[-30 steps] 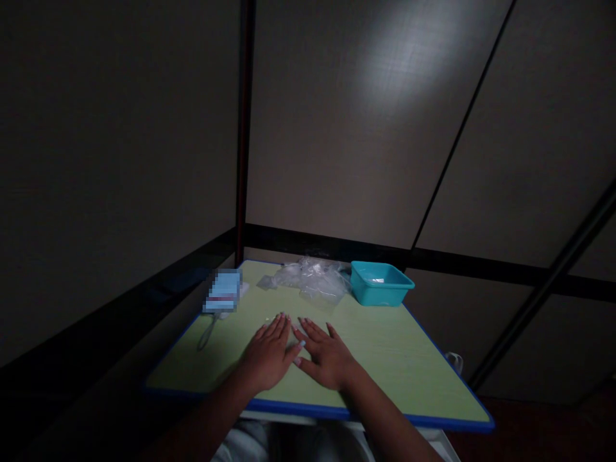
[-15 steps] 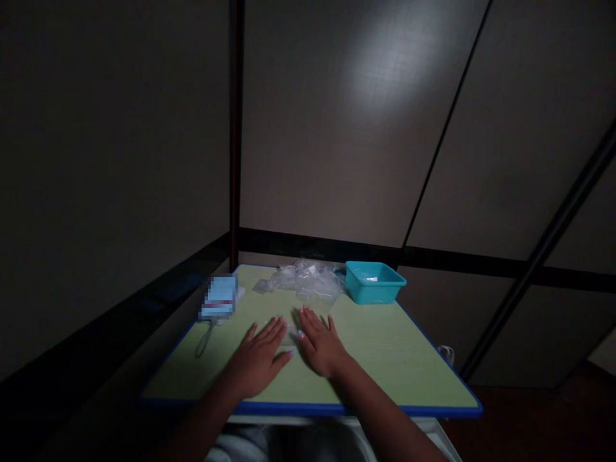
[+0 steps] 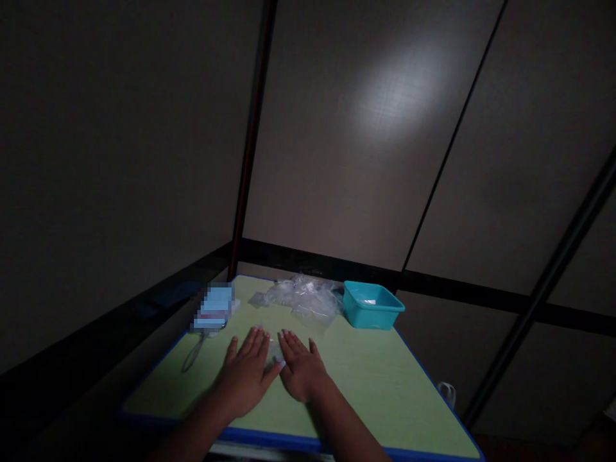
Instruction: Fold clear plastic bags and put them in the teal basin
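Observation:
Both hands lie palm down, side by side, over a small clear plastic piece point(image 3: 275, 350) on the green tabletop point(image 3: 366, 391). My left hand point(image 3: 245, 377) is flat with its fingers stretched forward and its thumb angled toward the other hand. My right hand point(image 3: 302, 371) is also flat, fingers extended, its little finger spread out to the side. Most of the plastic piece is hidden; only the part between the hands shows, and its exact kind is unclear. Neither hand grips anything.
A heap of crumpled clear plastic bags point(image 3: 305, 296) lies at the table's back. Right of it stands a turquoise plastic basin point(image 3: 373, 314). At the left edge is a pixelated light-blue object point(image 3: 214, 309) with a strap loop point(image 3: 193, 355). Dark wall panels point(image 3: 332, 147) rise behind the table.
My hands have come closer together, and their thumbs now nearly meet over the plastic piece. The view has tilted a little, so the table appears lower.

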`<action>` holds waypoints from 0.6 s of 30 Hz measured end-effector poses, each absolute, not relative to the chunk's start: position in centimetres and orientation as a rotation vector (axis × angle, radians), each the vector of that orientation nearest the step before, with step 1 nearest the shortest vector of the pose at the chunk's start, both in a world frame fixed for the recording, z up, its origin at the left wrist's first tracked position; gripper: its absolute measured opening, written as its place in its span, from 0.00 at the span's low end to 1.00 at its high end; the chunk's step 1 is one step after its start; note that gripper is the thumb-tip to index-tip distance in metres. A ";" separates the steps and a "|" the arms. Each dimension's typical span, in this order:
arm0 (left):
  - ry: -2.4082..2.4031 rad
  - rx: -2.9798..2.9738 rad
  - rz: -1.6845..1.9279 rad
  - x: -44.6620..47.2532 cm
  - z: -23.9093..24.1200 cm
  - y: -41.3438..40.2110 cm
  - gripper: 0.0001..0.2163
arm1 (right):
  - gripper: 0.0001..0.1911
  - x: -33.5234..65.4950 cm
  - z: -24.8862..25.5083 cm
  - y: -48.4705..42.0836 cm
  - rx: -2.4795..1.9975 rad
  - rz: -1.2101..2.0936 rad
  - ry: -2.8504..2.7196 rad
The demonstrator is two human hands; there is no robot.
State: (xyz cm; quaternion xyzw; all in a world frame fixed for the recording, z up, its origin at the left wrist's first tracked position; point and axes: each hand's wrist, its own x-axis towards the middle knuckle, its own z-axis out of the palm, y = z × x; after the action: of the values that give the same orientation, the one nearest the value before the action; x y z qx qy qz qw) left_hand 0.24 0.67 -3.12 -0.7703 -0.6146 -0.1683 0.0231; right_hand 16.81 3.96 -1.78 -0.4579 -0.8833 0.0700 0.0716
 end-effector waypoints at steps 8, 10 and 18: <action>-1.815 -2.588 -0.430 0.6 -1.8 0.3 0.35 | 0.27 17.0 -1.9 4.1 -1.409 0.212 -2.675; -1.890 -2.502 -0.418 0.0 -2.2 0.5 0.35 | 0.28 17.1 -1.9 4.0 -1.418 0.219 -2.661; -1.746 -2.478 -0.493 -0.4 -2.2 0.4 0.32 | 0.28 17.8 -2.7 4.5 -1.150 0.579 -2.227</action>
State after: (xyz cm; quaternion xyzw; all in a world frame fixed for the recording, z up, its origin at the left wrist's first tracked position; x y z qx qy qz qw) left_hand -0.38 0.42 -2.19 -0.8063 -0.5682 -0.1603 0.0354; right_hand 17.76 4.46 -2.67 -0.4290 -0.8310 0.2161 0.2806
